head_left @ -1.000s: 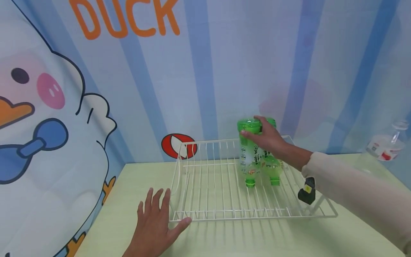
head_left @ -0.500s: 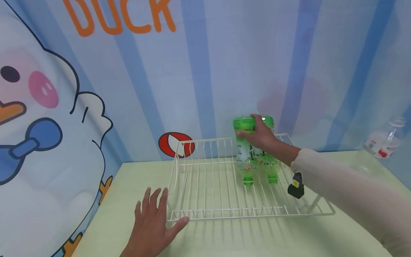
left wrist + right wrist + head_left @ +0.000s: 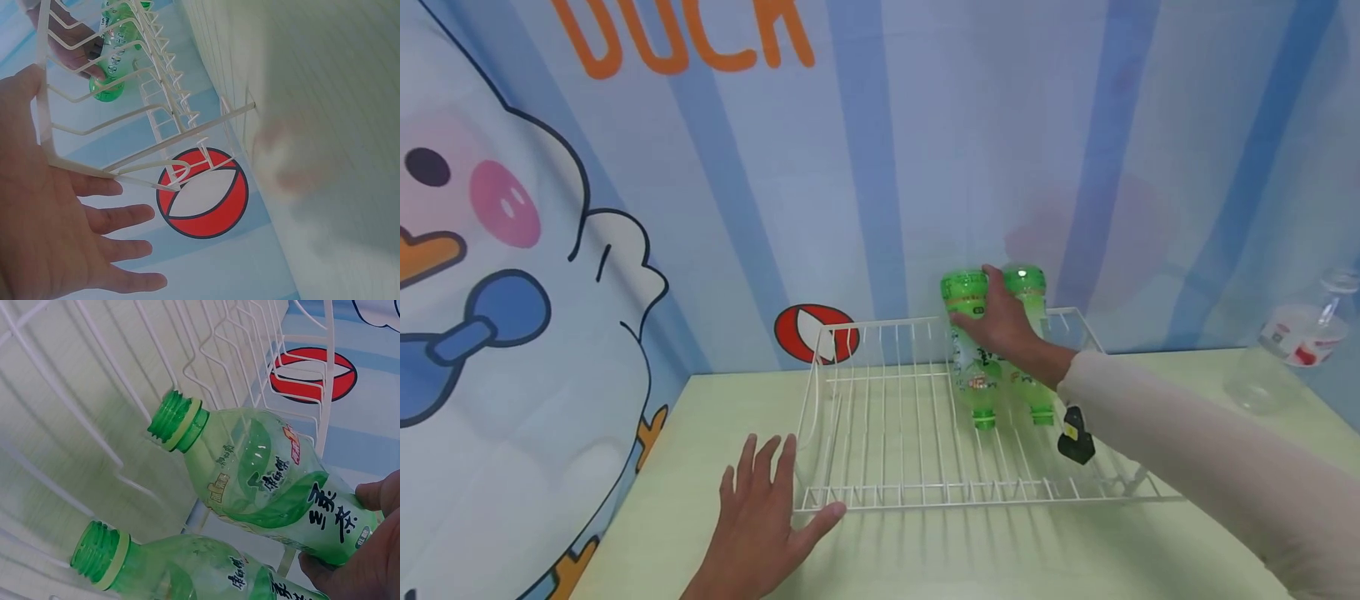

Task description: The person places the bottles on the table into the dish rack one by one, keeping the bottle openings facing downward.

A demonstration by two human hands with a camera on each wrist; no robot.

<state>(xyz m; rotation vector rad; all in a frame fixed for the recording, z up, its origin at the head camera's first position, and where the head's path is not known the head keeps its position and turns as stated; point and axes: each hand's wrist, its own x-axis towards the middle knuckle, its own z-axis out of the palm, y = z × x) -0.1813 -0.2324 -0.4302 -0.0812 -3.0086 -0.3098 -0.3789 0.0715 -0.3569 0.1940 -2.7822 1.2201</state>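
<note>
The rack [image 3: 925, 506] leaves room on its left, two green bottles [image 3: 968, 360] obstructing right of middle

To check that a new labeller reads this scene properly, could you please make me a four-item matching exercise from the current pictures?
Column one
1. right hand
2. rack
3. clear bottle
4. left hand

Column two (sides as in the head view)
A. on the table, to the right of the rack
B. fingers spread, by the rack's left front corner
C. holding a green bottle whose neck points down
D. white, made of wire

Right pairs: 1-C, 2-D, 3-A, 4-B
</note>
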